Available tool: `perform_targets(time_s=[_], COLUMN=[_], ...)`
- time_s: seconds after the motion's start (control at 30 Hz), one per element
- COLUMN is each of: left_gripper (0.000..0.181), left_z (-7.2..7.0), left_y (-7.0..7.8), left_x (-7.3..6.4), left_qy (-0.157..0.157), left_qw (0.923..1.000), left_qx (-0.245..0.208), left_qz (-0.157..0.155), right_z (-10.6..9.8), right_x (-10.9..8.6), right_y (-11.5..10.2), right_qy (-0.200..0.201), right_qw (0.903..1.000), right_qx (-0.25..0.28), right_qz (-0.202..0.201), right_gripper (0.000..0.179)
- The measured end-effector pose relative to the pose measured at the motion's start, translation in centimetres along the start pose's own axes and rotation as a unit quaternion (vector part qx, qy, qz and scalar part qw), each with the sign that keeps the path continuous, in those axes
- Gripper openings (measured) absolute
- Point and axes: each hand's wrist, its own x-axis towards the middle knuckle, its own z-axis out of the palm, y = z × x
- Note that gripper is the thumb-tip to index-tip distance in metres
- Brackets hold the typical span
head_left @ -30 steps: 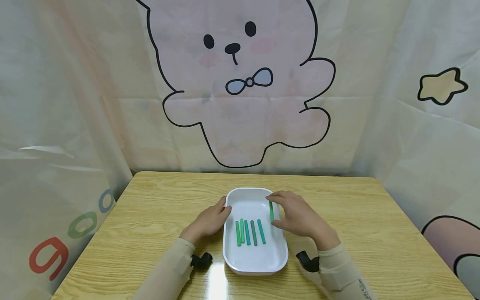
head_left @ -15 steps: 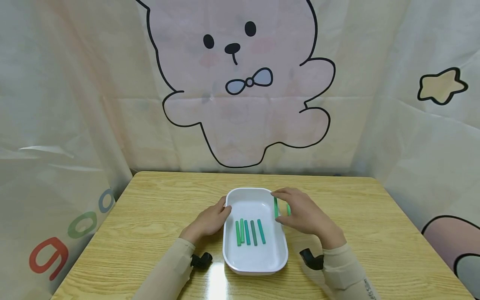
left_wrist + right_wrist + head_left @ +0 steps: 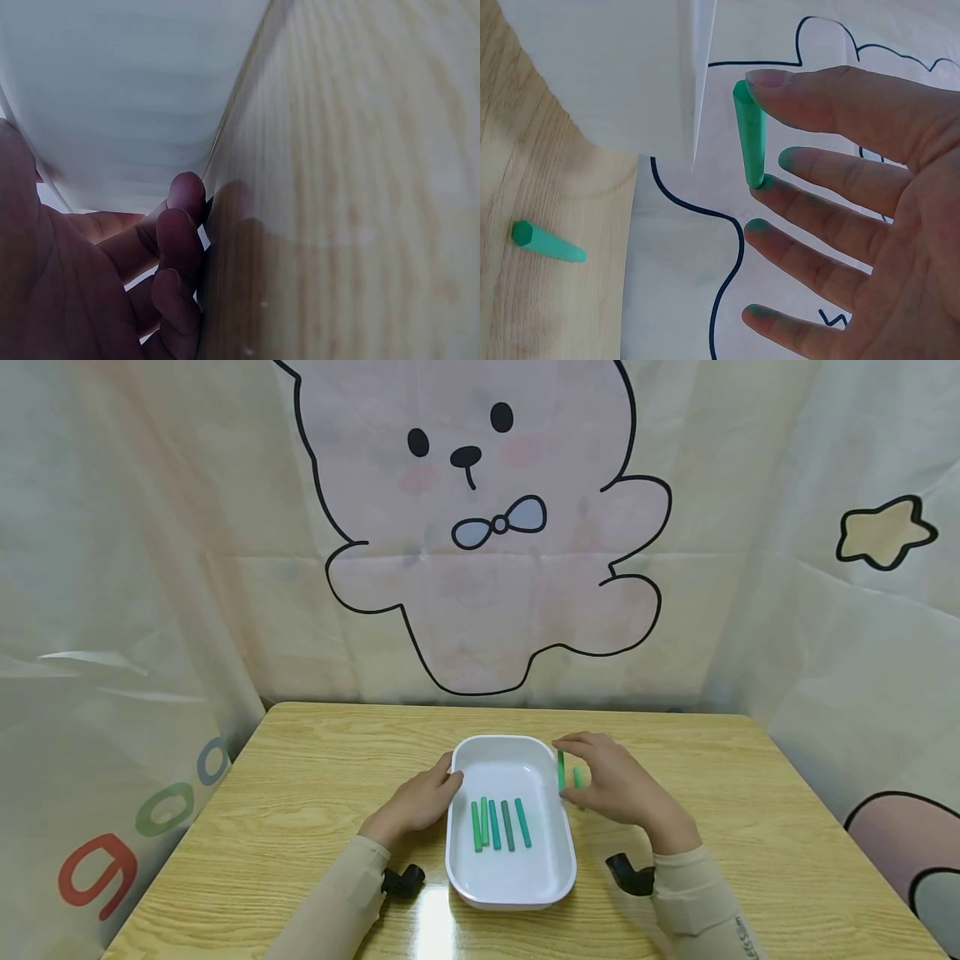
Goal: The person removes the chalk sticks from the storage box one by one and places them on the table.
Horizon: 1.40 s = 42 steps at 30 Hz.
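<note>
My left hand (image 3: 418, 799) grips the left rim of a white tray (image 3: 517, 881), its thumb over the edge. In the left wrist view its fingers (image 3: 180, 236) are bent beside the tray's outer wall, close to the tabletop. My right hand (image 3: 621, 785) pinches a green chalk stick (image 3: 751, 139) by its two ends, between thumb and a fingertip, just outside the tray's right rim. Green stains mark that hand's fingertips. Several green and teal chalk sticks (image 3: 508, 825) lie side by side in the tray.
Another green chalk stick (image 3: 551, 244) lies on the wooden table (image 3: 337, 735), right of the tray and partly behind my right hand in the head view. A printed curtain (image 3: 480, 610) stands behind the table's far edge and along both sides.
My right hand has moved right with its chalk stick, from above the tray's inside to past the right rim. The stick on the table has come into sight. The left hand stays put.
</note>
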Motion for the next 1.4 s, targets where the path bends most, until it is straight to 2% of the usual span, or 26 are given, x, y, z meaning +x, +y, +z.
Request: perform_targets(time_s=[0.5,1.07,1.4], left_gripper=[0.057,0.056,0.057], left_z=[0.0,-0.1,-0.1], left_y=[-0.1,0.0,0.0], left_x=[0.1,0.0,0.0], left_qy=[-0.003,-0.001,0.000], left_qw=[1.0000,1.0000,1.0000], left_qx=[-0.003,-0.001,-0.001], left_qz=[-0.004,-0.001,-0.001], right_z=[-0.6,0.5,1.0], right_x=[-0.4,-0.4,-0.3], right_y=[1.8,4.6,5.6], right_qy=[-0.020,-0.045,-0.066], right_qw=[0.9990,0.9957,0.9925], right_qx=[0.014,0.037,0.048], right_qz=[0.036,0.072,0.091], right_gripper=[0.065,0.062,0.061])
